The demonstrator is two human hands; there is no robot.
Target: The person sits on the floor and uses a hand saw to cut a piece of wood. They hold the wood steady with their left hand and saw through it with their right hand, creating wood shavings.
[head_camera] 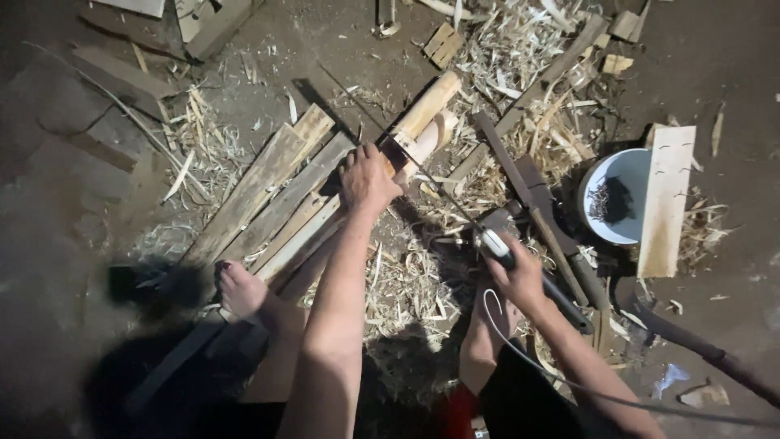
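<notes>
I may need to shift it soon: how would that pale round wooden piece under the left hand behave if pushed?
The wooden piece looks cylindrical, so it would probably roll sideways once the left hand lets go. It seems solid and stiff, likely fairly heavy for its size. The loose shavings around it might damp the rolling somewhat.

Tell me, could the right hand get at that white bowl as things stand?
Probably not freely: the right hand is gripping a corded tool, and a pale board lies across the white bowl, covering part of it.
</notes>
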